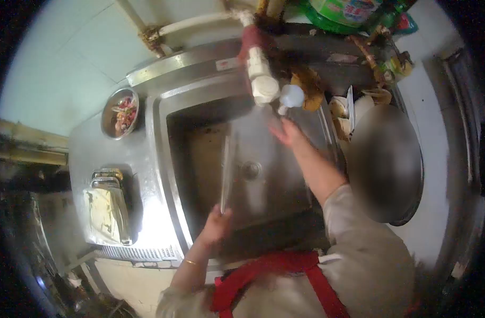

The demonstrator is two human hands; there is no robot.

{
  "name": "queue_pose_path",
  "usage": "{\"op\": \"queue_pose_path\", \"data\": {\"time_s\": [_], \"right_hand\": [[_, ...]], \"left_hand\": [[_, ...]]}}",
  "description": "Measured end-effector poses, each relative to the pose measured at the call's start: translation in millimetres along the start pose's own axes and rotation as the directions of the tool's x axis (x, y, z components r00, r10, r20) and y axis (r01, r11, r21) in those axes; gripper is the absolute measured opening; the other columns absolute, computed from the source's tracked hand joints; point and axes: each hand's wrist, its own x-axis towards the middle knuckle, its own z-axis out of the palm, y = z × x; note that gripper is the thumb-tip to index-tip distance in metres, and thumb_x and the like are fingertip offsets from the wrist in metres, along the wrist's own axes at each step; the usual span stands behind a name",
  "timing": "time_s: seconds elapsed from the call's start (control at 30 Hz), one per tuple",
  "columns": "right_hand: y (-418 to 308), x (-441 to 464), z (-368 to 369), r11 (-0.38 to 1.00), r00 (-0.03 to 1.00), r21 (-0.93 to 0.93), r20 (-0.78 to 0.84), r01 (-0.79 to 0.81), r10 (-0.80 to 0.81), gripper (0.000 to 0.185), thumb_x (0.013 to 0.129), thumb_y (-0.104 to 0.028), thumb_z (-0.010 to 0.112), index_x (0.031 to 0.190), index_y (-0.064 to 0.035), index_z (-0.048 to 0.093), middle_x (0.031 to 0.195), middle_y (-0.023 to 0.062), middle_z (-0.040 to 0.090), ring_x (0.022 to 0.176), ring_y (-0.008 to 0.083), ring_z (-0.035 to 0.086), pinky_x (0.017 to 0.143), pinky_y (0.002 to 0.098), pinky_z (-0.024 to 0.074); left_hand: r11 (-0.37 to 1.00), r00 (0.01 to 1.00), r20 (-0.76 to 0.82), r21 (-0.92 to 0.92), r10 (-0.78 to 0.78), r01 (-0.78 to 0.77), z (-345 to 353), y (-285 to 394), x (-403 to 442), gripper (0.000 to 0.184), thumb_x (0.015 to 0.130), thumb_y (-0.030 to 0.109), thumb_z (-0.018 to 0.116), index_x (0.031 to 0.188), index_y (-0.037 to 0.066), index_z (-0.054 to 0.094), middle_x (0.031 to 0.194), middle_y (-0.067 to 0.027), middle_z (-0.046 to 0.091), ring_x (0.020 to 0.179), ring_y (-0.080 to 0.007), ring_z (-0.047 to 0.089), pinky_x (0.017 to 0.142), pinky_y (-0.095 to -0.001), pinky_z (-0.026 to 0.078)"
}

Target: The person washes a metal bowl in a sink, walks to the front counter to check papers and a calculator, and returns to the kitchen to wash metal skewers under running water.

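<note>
Over the left part of the steel sink (pixel 237 212), my left hand (pixel 217 225) is closed on the lower end of a long, thin, shiny object (pixel 227 169), held nearly upright in the view and blurred. Its exact kind is hard to tell. My right hand (pixel 286 132) reaches to the back of the sink, just below the white tap (pixel 265 89) and beside its pale round knob (pixel 292 96). Motion blurs its fingers, and whether they touch the knob or hold anything cannot be made out. The drain (pixel 251 169) shows between my hands.
A metal bowl of food scraps (pixel 120 114) sits on the left counter, above stacked containers with a pale cloth-like item (pixel 105 214). A large dark round pan (pixel 385 164) stands at the right, near small dishes (pixel 363 108). A green bottle (pixel 343 13) is at the back.
</note>
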Motion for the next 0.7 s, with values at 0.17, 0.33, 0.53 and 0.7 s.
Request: {"op": "queue_pose_path", "data": {"time_s": [0.17, 0.33, 0.53, 0.7], "right_hand": [[57, -85, -12, 0.953, 0.965, 0.205, 0.182, -0.225, 0.189, 0.031, 0.086, -0.011, 0.048, 0.115, -0.0025, 0.049, 0.113, 0.0118, 0.055, 0.099, 0.0252, 0.056, 0.086, 0.0418, 0.0479], [90, -133, 25, 0.951, 0.873, -0.302, 0.480, 0.067, 0.091, 0.025, 0.084, -0.012, 0.056, 0.107, -0.0038, 0.055, 0.099, 0.0067, 0.062, 0.089, 0.0192, 0.059, 0.080, 0.0322, 0.0479], [38, -92, 71, 0.974, 0.963, -0.203, 0.266, 0.104, -0.047, 0.025, 0.086, -0.020, 0.057, 0.106, -0.0044, 0.055, 0.098, 0.0071, 0.061, 0.089, 0.0187, 0.058, 0.071, 0.0359, 0.0499], [73, -93, 67, 0.963, 0.962, -0.251, 0.223, -0.099, 0.157, 0.026, 0.087, -0.020, 0.055, 0.107, -0.0042, 0.056, 0.098, 0.0072, 0.061, 0.091, 0.0196, 0.058, 0.073, 0.0350, 0.0496]], "left_hand": [[0.883, 0.948, 0.012, 0.358, 0.319, -0.302, 25, 39, 53, 0.021, 0.094, 0.033, 0.042, 0.099, 0.012, 0.045, 0.058, -0.0013, 0.044, 0.037, -0.0107, 0.040, 0.033, -0.0258, 0.036], [0.897, 0.968, 0.056, 0.366, 0.244, -0.247, 75, 52, 81, 0.030, 0.094, 0.038, 0.038, 0.080, 0.013, 0.045, 0.053, 0.0011, 0.040, 0.038, -0.0086, 0.037, 0.033, -0.0244, 0.030], [0.955, 0.972, 0.078, 0.187, 0.220, -0.231, 98, 47, 81, 0.032, 0.093, 0.040, 0.038, 0.078, 0.012, 0.045, 0.052, 0.0015, 0.038, 0.038, -0.0091, 0.034, 0.033, -0.0243, 0.029], [0.894, 0.948, 0.016, 0.327, 0.319, -0.307, 99, 64, 89, 0.033, 0.093, 0.039, 0.037, 0.080, 0.011, 0.048, 0.055, 0.0002, 0.045, 0.040, -0.0111, 0.039, 0.034, -0.0265, 0.029]]}}
